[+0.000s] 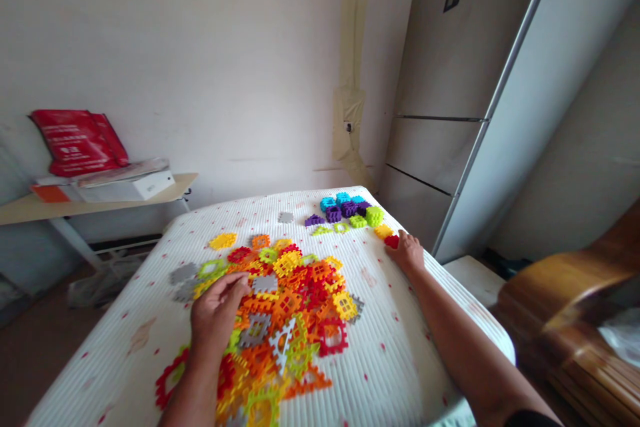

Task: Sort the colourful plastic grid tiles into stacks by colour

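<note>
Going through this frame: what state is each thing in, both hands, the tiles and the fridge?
Tile pile: loose, heaped, many colours.
Left hand: fingers curled down on that heap; grip unclear.
Red piece: lying apart from the heap.
Right hand: fingertips at it; grip unclear.
Block cluster: set apart; blue, purple, green.
Fridge: doors shut.

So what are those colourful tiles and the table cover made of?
The tiles look like moulded plastic: bright even colours, slight gloss, crisp cut-out edges. The table cover seems a ribbed white fabric or soft vinyl, matte, with red flecks; which, I cannot tell.
</note>
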{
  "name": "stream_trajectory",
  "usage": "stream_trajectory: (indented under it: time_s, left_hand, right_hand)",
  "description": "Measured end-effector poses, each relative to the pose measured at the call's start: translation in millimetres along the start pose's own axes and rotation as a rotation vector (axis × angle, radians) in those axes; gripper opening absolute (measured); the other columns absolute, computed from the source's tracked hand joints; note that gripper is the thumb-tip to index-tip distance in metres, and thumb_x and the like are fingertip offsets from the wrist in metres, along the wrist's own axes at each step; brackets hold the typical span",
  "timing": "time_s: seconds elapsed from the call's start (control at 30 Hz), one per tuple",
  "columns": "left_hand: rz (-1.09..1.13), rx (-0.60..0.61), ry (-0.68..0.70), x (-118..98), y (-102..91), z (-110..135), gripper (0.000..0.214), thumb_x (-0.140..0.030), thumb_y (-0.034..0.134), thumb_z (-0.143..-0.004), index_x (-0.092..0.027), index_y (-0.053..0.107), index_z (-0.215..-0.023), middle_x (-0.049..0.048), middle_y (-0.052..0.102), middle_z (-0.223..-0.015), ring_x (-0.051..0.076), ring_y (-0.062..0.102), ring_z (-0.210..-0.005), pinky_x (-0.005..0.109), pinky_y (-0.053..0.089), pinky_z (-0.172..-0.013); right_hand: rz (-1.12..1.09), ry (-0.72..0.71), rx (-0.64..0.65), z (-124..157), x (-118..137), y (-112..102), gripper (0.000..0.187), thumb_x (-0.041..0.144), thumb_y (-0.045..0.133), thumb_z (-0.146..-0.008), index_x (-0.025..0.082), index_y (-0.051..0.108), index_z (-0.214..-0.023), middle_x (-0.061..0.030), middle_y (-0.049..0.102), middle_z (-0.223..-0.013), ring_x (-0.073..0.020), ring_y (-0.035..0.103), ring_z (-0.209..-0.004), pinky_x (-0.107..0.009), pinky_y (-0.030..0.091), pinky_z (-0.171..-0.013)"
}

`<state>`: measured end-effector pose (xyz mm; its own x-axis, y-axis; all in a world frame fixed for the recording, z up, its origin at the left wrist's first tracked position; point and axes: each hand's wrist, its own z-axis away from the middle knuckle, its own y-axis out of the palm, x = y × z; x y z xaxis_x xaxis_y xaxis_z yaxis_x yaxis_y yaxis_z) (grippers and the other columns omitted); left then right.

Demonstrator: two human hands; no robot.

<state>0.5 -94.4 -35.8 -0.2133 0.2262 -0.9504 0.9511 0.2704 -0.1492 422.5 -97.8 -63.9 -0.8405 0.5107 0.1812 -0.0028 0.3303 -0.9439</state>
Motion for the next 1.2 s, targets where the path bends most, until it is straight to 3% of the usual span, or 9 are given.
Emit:
stream_trajectory:
  time_s: [0.67, 1.2]
  left_hand:
    - [0.003, -0.01, -0.034, -3.7, 1.1, 1.5, 0.039, -0.047, 0.065, -0.058, -0.016, 0.067, -0.081, 0.0012, 0.066, -0.06, 0.017, 0.062, -0.06, 0.027, 0.05, -0.061]
    - [0.005, -0.041, 0.06, -5.1, 0.1, 3.4, 0.03, -0.041, 0.062, -0.066, -0.015, 0.067, -0.081, 0.0011, 0.066, -0.061, 0.016, 0.062, -0.059, 0.026, 0.05, -0.059]
  right_hand:
    - [-0.005, 0.005, 0.025, -1.4, 8.6, -1.2, 0.052, 0.047, 0.055, -0.075, 0.016, 0.049, -0.116, -0.015, 0.059, -0.11, -0.0286, 0.052, -0.104, -0.037, 0.039, -0.081]
    - [0.045, -0.033, 0.037, 2.2, 6.8, 0.7, 0.05, 0.049, 0.05, -0.077, 0.016, 0.049, -0.115, -0.0141, 0.059, -0.108, -0.0297, 0.052, -0.102, -0.039, 0.041, -0.079]
